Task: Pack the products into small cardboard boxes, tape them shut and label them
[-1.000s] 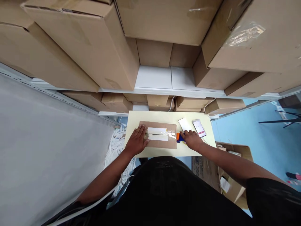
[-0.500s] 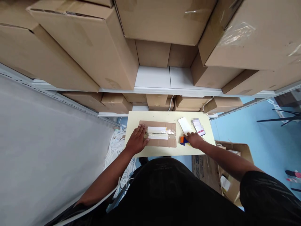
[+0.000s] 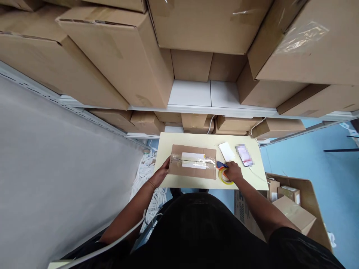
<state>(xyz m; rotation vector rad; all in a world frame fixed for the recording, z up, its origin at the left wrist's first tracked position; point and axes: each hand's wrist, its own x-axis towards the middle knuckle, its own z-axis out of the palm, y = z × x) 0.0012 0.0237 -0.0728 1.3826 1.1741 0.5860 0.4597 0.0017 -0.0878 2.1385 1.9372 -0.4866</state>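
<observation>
A flat cardboard box [image 3: 193, 172] lies on the pale table [image 3: 255, 179], with clear tape across its middle and two white label-like strips. My left hand [image 3: 162, 175] holds the box's left end, with its fingers along the edge and partly hidden. At the right end, my right hand [image 3: 233, 171] is closed round a blue and orange tape dispenser [image 3: 221, 164]. The yellowish tape roll [image 3: 223, 179] shows below that hand, close beside the box.
A white pad [image 3: 226, 151] and a phone [image 3: 244, 154] with a cable lie at the table's right. Shelves [image 3: 189, 93] stacked with cartons rise behind. An open carton [image 3: 311, 201] with smaller boxes stands right; white paper strips [image 3: 141, 170] heap up left.
My left hand has slid from the box's top to its left end. My right hand has turned the tape dispenser, so the roll now shows, and clear tape now reaches the left end.
</observation>
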